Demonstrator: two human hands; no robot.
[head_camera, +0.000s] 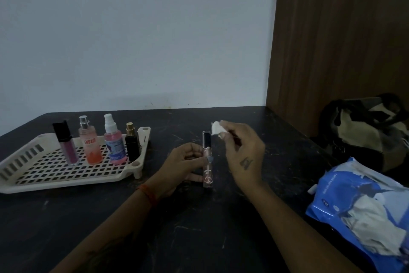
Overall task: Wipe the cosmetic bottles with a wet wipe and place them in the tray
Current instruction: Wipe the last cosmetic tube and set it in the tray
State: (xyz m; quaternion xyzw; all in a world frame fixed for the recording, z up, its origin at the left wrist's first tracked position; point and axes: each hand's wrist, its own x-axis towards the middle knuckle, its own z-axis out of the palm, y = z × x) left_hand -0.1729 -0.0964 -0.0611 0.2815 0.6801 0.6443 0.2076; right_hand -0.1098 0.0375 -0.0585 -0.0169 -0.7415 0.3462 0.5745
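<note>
My left hand (184, 162) grips a slim clear bottle (207, 159) with a dark cap, held upright above the dark table. My right hand (242, 151) pinches a small white wet wipe (216, 129) just right of the bottle's cap, slightly apart from it. The cream perforated tray (44, 175) lies at the left. Standing in its far part are a purple lip gloss (67, 146) with a black cap, an orange spray bottle (90, 142), a pink spray bottle (114, 142) and a small black bottle (132, 143) with a gold top.
A blue wet-wipe pack (363, 210) lies at the table's right edge, with white wipes showing. A dark and beige bag (367, 126) sits behind it by a wooden panel (343, 40). A pale wall (132, 40) closes the table's far side.
</note>
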